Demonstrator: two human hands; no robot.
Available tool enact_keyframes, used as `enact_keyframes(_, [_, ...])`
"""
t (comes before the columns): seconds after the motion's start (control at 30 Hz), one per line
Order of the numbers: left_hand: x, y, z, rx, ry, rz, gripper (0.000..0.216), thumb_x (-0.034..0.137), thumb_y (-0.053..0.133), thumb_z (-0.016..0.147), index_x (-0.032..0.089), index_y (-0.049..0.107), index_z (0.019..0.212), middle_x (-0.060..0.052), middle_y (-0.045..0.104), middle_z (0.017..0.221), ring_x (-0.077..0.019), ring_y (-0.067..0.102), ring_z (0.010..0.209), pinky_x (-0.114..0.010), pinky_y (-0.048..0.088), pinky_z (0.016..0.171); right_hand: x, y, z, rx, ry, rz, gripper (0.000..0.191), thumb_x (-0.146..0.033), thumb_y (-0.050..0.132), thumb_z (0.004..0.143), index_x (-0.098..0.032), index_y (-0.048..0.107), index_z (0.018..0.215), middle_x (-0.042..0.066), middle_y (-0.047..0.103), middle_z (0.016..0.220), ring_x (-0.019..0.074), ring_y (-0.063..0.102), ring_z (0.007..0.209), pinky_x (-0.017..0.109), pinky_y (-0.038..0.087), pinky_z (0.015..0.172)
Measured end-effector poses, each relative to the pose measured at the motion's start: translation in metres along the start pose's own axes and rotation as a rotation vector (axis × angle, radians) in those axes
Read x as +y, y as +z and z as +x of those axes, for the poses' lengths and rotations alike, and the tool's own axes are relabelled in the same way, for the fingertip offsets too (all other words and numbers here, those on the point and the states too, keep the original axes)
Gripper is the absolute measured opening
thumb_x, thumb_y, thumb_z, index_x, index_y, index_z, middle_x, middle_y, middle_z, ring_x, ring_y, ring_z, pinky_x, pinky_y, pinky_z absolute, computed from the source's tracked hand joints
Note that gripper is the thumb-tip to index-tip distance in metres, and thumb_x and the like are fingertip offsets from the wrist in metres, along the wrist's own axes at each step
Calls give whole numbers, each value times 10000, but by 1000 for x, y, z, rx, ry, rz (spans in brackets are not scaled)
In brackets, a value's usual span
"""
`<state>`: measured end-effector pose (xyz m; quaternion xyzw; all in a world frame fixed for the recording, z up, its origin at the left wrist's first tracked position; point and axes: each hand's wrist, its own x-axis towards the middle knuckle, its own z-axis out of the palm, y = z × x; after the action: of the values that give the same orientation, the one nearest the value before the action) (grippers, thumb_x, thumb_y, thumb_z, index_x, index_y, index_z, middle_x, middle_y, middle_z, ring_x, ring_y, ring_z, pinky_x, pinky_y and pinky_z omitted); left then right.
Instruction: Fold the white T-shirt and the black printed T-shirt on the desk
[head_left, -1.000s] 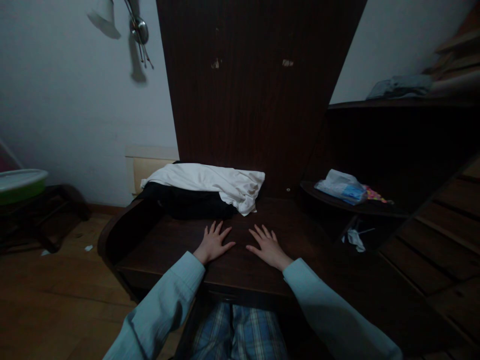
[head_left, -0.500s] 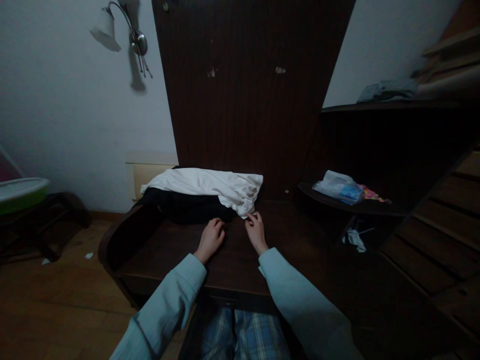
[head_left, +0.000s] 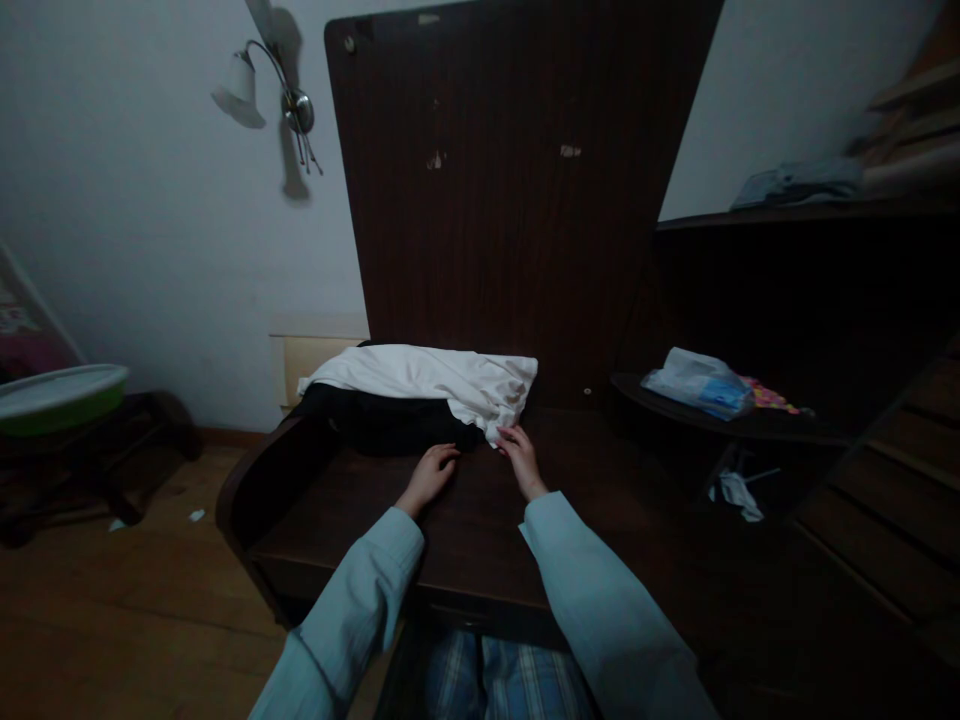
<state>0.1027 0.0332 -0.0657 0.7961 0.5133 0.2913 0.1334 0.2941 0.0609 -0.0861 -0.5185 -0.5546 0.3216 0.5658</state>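
A white cloth (head_left: pixel 420 368), perhaps a garment, lies crumpled along the back of the dark wooden desk (head_left: pixel 480 520). Under and in front of it is a black cloth (head_left: pixel 397 425). My right hand (head_left: pixel 521 460) is at the white cloth's hanging front corner, with its thumb and fingers closed on the edge. My left hand (head_left: pixel 429 478) rests low over the desktop, just in front of the black cloth, its fingers loosely bent and pointing right. Nothing shows in the left hand.
On the right, a low shelf (head_left: pixel 637 390) bears a plastic packet (head_left: pixel 701 382) and a pink patterned item (head_left: pixel 772 396). Folded cloth (head_left: pixel 799 185) lies on the upper shelf. A green basin (head_left: pixel 64 402) stands on a stool at left. A lamp (head_left: pixel 240 90) hangs on the wall.
The whole view has shifted slightly, so everything sits a bit further right and lower. Both hands keep nearly the same places beside the cloths.
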Motion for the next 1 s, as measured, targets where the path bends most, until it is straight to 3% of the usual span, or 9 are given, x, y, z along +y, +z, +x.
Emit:
enact_keyframes(0.17, [-1,1,-2,-2,10,-13,282,179,436,784,187,652,966,-56,586,1163,-187,474,1138,-352,352,1010,-6,7,-2,-43,35,-168,502,-366,522,706,-143,546,1156,152,297,1382,220,598,947,343,445,869])
enact_keyframes(0.27, [-2,2,-2,-9,16,2,280,185,436,788,191,654,965,-55,584,1168,-190,470,1144,-358,348,1013,-6,7,-2,12,68,-57,578,-403,540,685,-128,495,1192,157,371,1341,232,597,959,351,451,861])
enact_keyframes(0.4, [-4,2,-2,-5,34,1,281,185,434,794,183,657,964,-66,582,1172,-192,467,1149,-350,350,1012,-3,-1,-2,117,140,316,455,-437,574,647,-130,581,983,99,636,971,213,622,870,329,494,768])
enact_keyframes(0.53, [-7,4,-2,-10,41,-14,282,167,444,783,155,656,970,-91,576,1178,-209,453,1165,-367,337,1017,-3,-5,-1,296,195,615,332,-379,697,523,-173,556,743,-14,604,606,127,593,578,231,483,545])
enact_keyframes(0.63, [-8,4,-2,-8,45,-37,278,158,455,774,137,655,966,-109,576,1174,-223,446,1171,-381,331,1018,-7,-5,-2,378,228,686,431,-344,735,474,-184,552,830,-58,587,573,71,501,442,176,377,403])
enact_keyframes(0.77, [-8,5,-2,15,39,-93,269,144,466,755,156,657,944,-93,597,1146,-218,469,1152,-379,343,1007,-16,-4,-5,257,232,657,488,-361,725,495,-182,591,930,-11,663,733,119,579,583,201,404,455])
enact_keyframes(0.87, [-9,4,-2,63,-9,-178,306,145,443,763,148,628,1006,-86,605,1135,-196,512,1108,-344,366,988,-23,-4,-9,127,229,674,359,-342,712,502,-166,648,808,20,686,792,170,615,753,249,461,627])
enact_keyframes(1.0, [-11,4,-2,112,-72,-282,372,157,451,755,127,559,1110,-91,592,1159,-186,539,1073,-327,381,967,-29,-1,-16,-46,332,696,252,-270,696,474,-162,658,699,12,688,706,166,619,722,256,455,702])
